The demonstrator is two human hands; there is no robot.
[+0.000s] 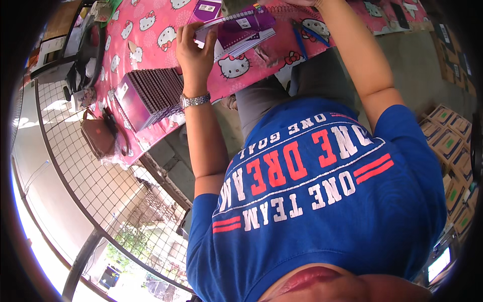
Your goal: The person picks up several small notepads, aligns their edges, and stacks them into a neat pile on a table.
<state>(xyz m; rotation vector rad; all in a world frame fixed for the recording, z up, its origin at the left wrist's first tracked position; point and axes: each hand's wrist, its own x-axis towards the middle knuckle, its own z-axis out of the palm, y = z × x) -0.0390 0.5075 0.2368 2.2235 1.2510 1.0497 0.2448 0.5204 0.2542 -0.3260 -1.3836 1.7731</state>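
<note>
My left hand (195, 53), a metal watch at its wrist, pinches the left end of a purple notebook (246, 24) between thumb and fingers. A row of punched holes runs along the notebook's edge. From its right end a thin wire coil (287, 8) stretches toward my right hand (301, 2), which the top edge of the picture mostly cuts off; its fingertips are hidden. Beneath the held notebook lie loose purple-and-white sheets (251, 42). Left of my left wrist stands a stack of purple coil-bound notebooks (151, 95). Another purple cover (206, 10) lies beyond my left hand.
A pink cartoon-print cloth (146, 45) covers the table. Blue-handled tool (313, 36) lies near its front edge, with a dark phone (400, 16) farther right. A brown bag (99, 136) sits at the left corner by a wire mesh. Cardboard boxes (453, 136) are stacked at right.
</note>
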